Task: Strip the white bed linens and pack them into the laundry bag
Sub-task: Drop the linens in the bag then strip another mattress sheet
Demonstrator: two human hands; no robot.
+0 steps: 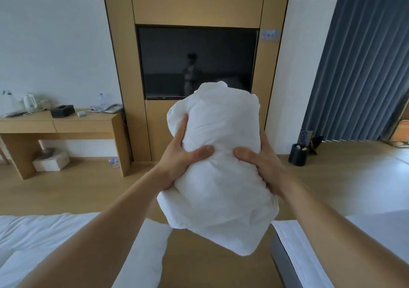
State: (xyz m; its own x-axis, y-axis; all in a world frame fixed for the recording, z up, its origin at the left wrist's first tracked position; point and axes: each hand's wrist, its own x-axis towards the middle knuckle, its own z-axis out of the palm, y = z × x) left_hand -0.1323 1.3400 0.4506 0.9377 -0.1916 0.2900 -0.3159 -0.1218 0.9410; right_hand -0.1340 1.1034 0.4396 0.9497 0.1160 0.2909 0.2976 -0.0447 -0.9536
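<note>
Left hand (pixel 177 162), right hand (pixel 263 169) tight around white bundle (pixel 221 199)

Head view: worn on the person's head, facing forward and slightly down.
Nearness: close to left hand (pixel 180 155), right hand (pixel 262 164) and white bundle (pixel 219 183) at frame centre.
Far field: television (pixel 197 62) at 12 o'clock, bench (pixel 59 123) at 10, curtain (pixel 358 62) at 2.

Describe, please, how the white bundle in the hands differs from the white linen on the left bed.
The white bundle is held in the air, left hand and right hand gripping its sides; the bed linen lies below, untouched. The white bundle is bunched into a tall roll; the bed linen is spread out. Both are white fabric.
</note>
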